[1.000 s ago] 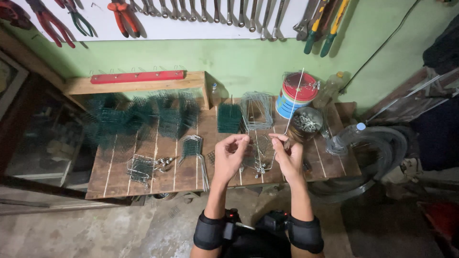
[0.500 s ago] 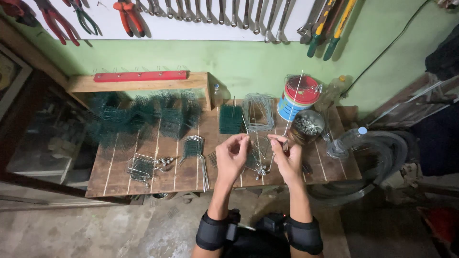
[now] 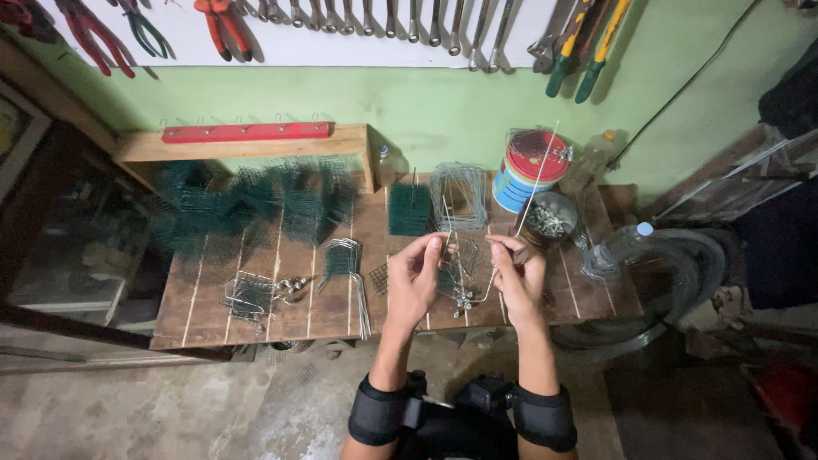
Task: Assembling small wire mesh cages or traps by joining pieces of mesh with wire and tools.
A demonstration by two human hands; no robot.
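My left hand (image 3: pixel 417 274) and my right hand (image 3: pixel 516 273) are raised side by side over a wooden workbench (image 3: pixel 256 298). Between them they pinch a small bent wire piece (image 3: pixel 464 277) with thin wire ends. A long straight wire (image 3: pixel 532 192) rises from my right hand's fingers toward the wall. My left fingertips grip the wire piece's upper left end, and my right fingers close on its right side. Under my hands lie more wire bits on the bench.
Green wire mesh pieces (image 3: pixel 247 209) are stacked at the back left under a wooden shelf (image 3: pixel 247 145). A bare wire cage (image 3: pixel 458 196), a striped tin (image 3: pixel 528 170), a bowl of small metal parts (image 3: pixel 550 220) and a plastic bottle (image 3: pixel 618 247) stand right. Pliers and wrenches hang above.
Both hands stay together over the bench with the wire piece. They have shifted slightly and the long wire has tilted a little.
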